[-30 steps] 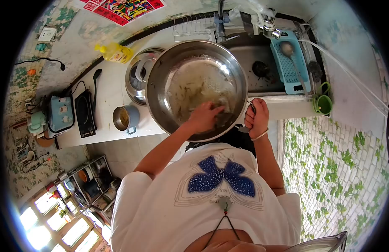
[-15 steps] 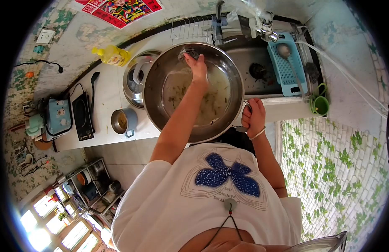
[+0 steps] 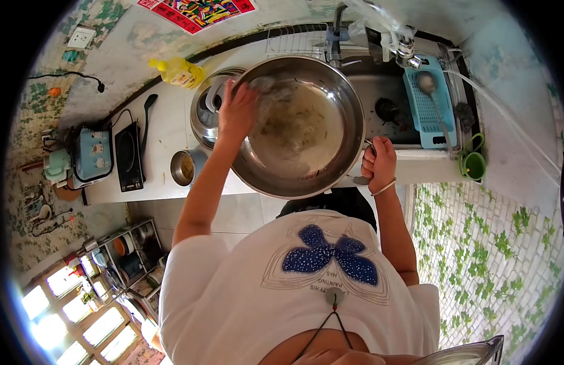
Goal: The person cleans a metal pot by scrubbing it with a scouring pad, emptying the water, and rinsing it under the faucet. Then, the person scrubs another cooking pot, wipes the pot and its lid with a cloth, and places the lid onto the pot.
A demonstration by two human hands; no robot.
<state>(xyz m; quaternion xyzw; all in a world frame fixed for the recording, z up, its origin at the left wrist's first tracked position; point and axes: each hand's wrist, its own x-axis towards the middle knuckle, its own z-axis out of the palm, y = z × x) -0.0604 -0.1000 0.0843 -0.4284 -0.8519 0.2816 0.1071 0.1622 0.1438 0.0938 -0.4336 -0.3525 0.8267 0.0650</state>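
A large stainless steel pan (image 3: 353, 121) is held tilted over the counter and the sink's near edge. Cloudy water with green bits lies inside it. My right hand (image 3: 380, 164) is closed around the pan's side handle. At the pan's left inner wall, my left hand (image 3: 236, 112) is smeared by motion. A greyish steel wool scourer (image 3: 266, 86), also blurred, is at its fingers against the metal. Partly hidden behind the left hand and the pan's rim is a round steel pot or lid (image 3: 203, 118).
The sink (image 3: 379, 79) holds a dark clump (image 3: 386, 109) and a blue basket (image 3: 431, 115) with a ladle (image 3: 427, 83). Left on the counter (image 3: 166, 121) are a yellow bottle (image 3: 178, 73), a small pot (image 3: 185, 168) and a black cooktop (image 3: 128, 158). A green cup (image 3: 474, 165) hangs right.
My left hand has moved left and toward me, from the pan's far wall to its left wall. The water looks more stirred. My right hand keeps the handle; the view has shifted slightly.
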